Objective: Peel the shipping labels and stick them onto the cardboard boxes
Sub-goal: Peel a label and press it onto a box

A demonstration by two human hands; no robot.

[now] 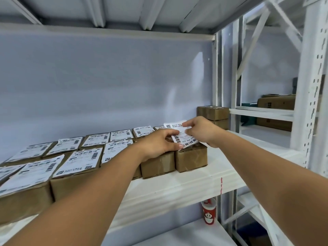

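We see both hands meeting over the right end of the rows of boxes on the white shelf point(195, 176). The left hand point(158, 144) has its fingers curled, pinching the near left edge of a label point(185, 138). The right hand point(199, 130) pinches the far side of the same label between thumb and fingertips. The label hangs tilted between them, print and barcodes facing up, just above the plain box point(191, 159) at the right end of the front row. We cannot tell whether its lower corner touches that box. A second plain box point(158, 165) sits touching it on the left, under the left hand.

To the left, the labelled boxes point(85, 160) stand packed together in rows, each with a white label on top (some labels lie a little crooked). Behind the right hand a small stack of boxes point(213, 113) stands against the back wall. In the next bay there is a bigger carton point(276, 102), and a red paper cup point(209, 213) stands on the shelf below.
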